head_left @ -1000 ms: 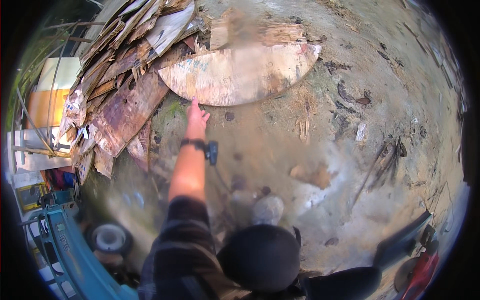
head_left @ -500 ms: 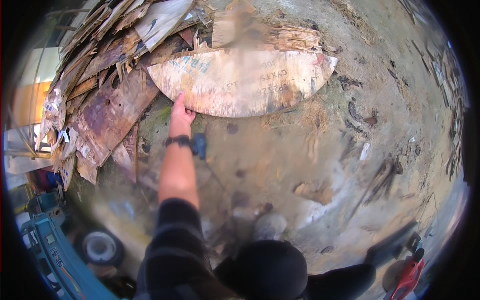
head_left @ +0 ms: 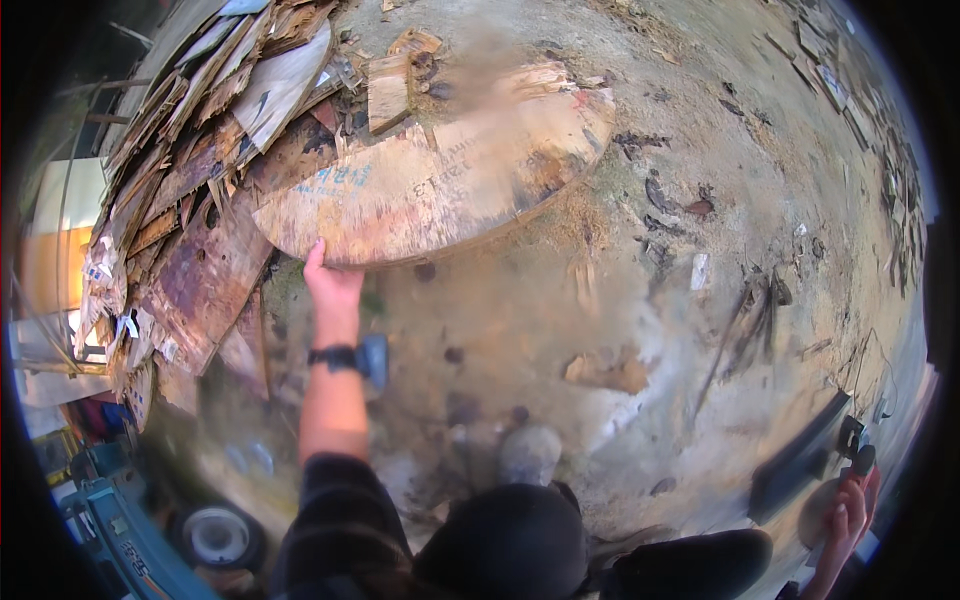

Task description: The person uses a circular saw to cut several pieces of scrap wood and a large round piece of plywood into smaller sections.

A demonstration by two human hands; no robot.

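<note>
While left fingers clamp plywood | blue and dark lettering marks it | right fingers: cannot tell if closed

left hand grips, outstretched; right hand sits aside.

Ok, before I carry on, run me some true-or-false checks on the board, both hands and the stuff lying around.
1. The left hand grips the board by its curved edge. True.
2. The right hand is on the board as well. False: the right hand is at the lower right, well apart from the board.
3. A pile of broken wood lies to the left of the board. True.
4. The wheel is at the upper right of the view. False: the wheel is at the lower left.
5. A dark strap goes around the left wrist. True.
</note>
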